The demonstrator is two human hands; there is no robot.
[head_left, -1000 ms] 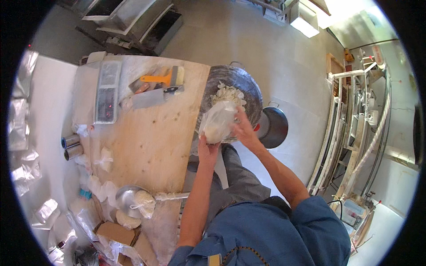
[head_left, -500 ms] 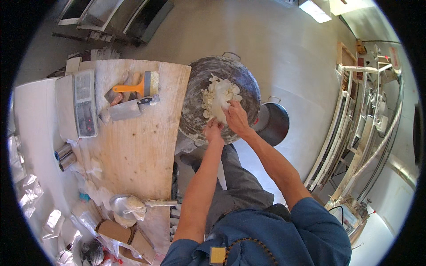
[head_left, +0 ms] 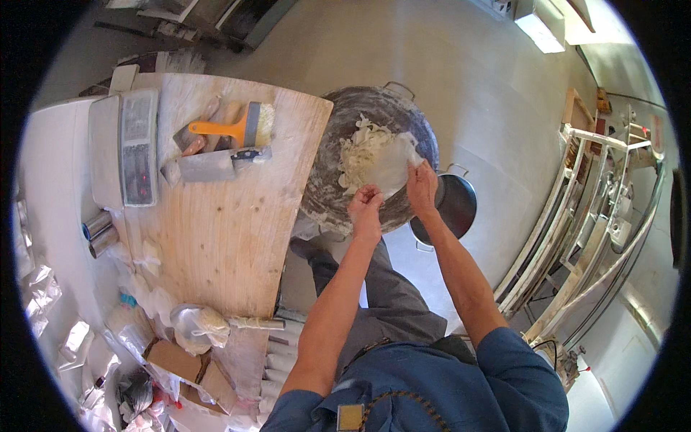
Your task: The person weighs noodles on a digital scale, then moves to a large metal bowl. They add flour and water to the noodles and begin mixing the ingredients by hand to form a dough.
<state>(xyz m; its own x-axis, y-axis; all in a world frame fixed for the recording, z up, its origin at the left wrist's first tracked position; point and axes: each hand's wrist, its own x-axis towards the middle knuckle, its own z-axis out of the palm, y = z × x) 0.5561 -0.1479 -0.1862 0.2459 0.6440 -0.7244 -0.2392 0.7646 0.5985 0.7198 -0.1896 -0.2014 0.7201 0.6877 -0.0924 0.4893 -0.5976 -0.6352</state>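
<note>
A large round metal basin (head_left: 414, 111) with loop handles stands in front of me, its inside smeared whitish. In it lies a heap of pale, torn, flaky pieces (head_left: 358, 149), perhaps dough. My left hand (head_left: 366, 205) pinches the near edge of a thin translucent plastic bag (head_left: 389, 168) over the basin. On the bag's right side, my right hand (head_left: 422, 189) grips it with closed fingers. Between both hands the bag is spread out, covering part of the heap. What the bag contains, if anything, I cannot make out.
To the left, a wooden table (head_left: 237, 216) holds an orange-handled brush (head_left: 230, 129), a scraper (head_left: 207, 166) and a digital scale (head_left: 138, 151). A deep metal pot (head_left: 457, 204) stands right of the basin. Racks (head_left: 576, 216) line the right wall.
The bag was bunched over the heap; now it is spread wider. My right hand has moved right with the bag's edge, and my left hand slightly right. The whole view has shifted.
</note>
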